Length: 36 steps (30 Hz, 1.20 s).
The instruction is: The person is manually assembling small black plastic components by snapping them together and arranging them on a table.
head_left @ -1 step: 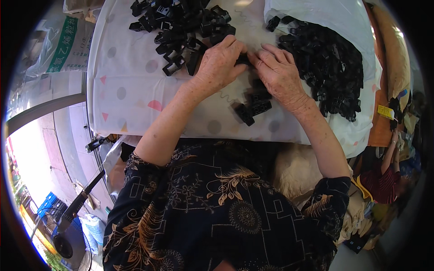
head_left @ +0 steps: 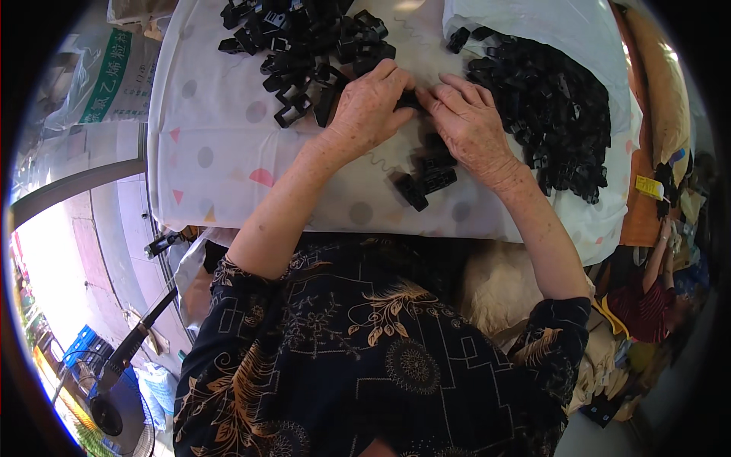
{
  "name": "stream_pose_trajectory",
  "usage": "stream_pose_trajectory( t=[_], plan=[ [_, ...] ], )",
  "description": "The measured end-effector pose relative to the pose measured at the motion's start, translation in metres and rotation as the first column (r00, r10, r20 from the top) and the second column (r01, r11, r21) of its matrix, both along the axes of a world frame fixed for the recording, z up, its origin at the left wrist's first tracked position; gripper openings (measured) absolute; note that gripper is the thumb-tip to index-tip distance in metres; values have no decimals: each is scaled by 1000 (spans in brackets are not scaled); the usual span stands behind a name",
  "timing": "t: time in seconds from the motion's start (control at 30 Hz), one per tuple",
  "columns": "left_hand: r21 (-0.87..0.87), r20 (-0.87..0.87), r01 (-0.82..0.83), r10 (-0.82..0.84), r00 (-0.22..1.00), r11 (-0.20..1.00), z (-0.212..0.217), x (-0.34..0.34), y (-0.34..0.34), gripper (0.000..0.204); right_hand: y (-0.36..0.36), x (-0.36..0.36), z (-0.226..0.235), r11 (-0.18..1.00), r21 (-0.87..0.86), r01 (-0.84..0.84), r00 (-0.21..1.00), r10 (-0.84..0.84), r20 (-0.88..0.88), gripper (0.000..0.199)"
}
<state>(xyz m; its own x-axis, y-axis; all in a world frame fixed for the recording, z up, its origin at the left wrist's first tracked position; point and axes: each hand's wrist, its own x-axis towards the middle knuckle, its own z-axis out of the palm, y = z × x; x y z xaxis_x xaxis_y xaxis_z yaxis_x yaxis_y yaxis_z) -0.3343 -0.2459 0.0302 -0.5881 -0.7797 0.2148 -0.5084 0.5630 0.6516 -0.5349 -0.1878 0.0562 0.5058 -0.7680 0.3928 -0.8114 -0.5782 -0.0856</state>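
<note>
Over the table, my left hand (head_left: 365, 109) and my right hand (head_left: 470, 126) meet, fingertips closed around a small black plastic part (head_left: 409, 100). Most of that part is hidden by the fingers, so its exact shape does not show. Just below my right hand lie a few black plastic pieces (head_left: 438, 180) on the cloth. Beyond my left hand spreads a heap of angular black plastic parts (head_left: 293, 57), some with openings through them. To the right of my right hand is a denser pile of smaller black parts (head_left: 548, 114).
A white tablecloth with coloured shapes (head_left: 221, 137) covers the table. White plastic sheeting (head_left: 525, 19) lies behind the right pile. A fan (head_left: 110, 411) stands at lower left, and a printed sack (head_left: 103, 76) at upper left. Another person's striped sleeve (head_left: 640, 312) shows at far right.
</note>
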Motion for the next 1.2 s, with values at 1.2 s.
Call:
stream_pose_trajectory(
  t=[1.2],
  plan=[
    [107,48,-41,36,998,993,6,-8,-23,35,-2,-53,29,970,240,47,983,-3,-182,38]
  ],
)
